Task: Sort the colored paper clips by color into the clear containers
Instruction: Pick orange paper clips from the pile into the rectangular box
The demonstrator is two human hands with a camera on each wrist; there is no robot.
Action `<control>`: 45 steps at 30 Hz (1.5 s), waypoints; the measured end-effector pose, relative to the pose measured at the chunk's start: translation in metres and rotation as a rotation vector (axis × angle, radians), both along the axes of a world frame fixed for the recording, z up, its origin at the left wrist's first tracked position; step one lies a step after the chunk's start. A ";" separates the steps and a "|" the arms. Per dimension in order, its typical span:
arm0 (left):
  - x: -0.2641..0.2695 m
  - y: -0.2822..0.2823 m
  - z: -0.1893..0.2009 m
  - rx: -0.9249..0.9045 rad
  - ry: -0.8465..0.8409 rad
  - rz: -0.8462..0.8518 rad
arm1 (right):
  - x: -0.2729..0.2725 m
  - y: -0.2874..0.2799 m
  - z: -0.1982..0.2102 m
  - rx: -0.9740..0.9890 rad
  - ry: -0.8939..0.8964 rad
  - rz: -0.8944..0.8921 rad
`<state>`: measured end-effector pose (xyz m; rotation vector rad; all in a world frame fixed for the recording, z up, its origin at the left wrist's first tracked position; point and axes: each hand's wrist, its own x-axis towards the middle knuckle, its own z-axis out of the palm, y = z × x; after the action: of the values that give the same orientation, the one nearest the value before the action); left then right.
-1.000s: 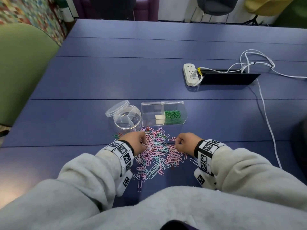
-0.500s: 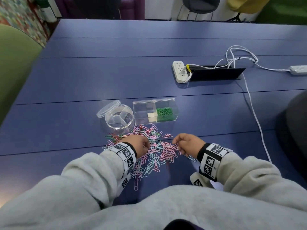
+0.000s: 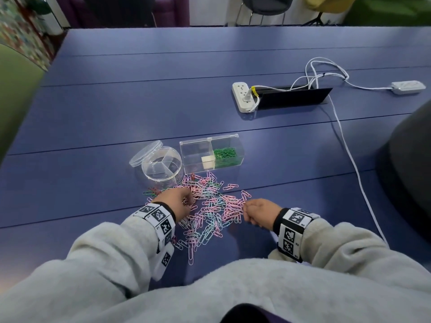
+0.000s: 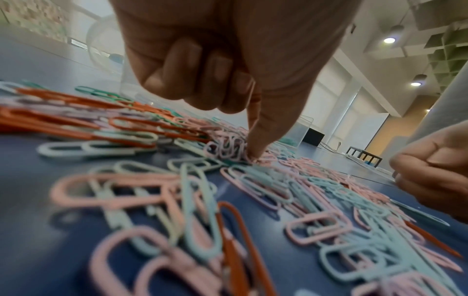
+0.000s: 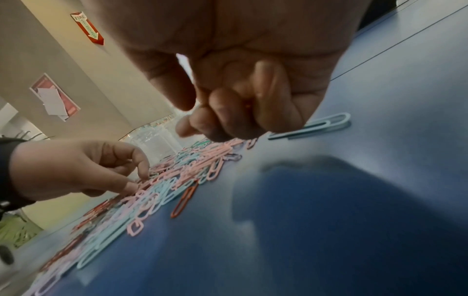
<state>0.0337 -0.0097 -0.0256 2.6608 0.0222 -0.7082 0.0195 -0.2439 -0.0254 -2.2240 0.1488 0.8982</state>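
A pile of paper clips (image 3: 210,206), pink, light blue, orange and green, lies on the blue table (image 3: 116,113). Behind it stand a round clear divided container (image 3: 163,167), its lid (image 3: 145,156) leaning on it, and a clear rectangular box (image 3: 198,155) holding green clips (image 3: 225,153). My left hand (image 3: 180,201) is on the pile's left part. Its thumb and index fingertip (image 4: 255,154) pinch at a pink clip, the other fingers curled. My right hand (image 3: 257,210) is a fist at the pile's right edge. An orange speck (image 5: 247,104) shows between its curled fingers.
A white power strip (image 3: 243,96) and its cable (image 3: 349,155) lie at the far right. A dark rounded object (image 3: 410,159) stands at the right edge. One light-blue clip (image 5: 316,126) lies apart behind my right hand, and an orange one (image 5: 185,200) beside the pile.
My right hand has drawn back a little toward the pile's right edge. My left hand stays on the left part of the pile. The head view has shifted.
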 end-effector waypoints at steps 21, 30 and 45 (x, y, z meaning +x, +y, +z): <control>0.003 -0.020 0.002 0.095 0.092 -0.177 | -0.003 0.021 -0.001 -0.436 -0.140 0.488; -0.006 -0.009 0.000 0.002 0.023 -0.041 | -0.010 0.016 -0.004 -0.417 -0.125 0.487; -0.004 -0.019 0.000 0.059 0.101 -0.156 | -0.002 -0.015 -0.003 0.141 -0.126 -0.137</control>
<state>0.0294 -0.0291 -0.0256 2.7015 -0.1404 -0.9050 0.0178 -0.2593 -0.0282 -2.1041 0.1708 0.6718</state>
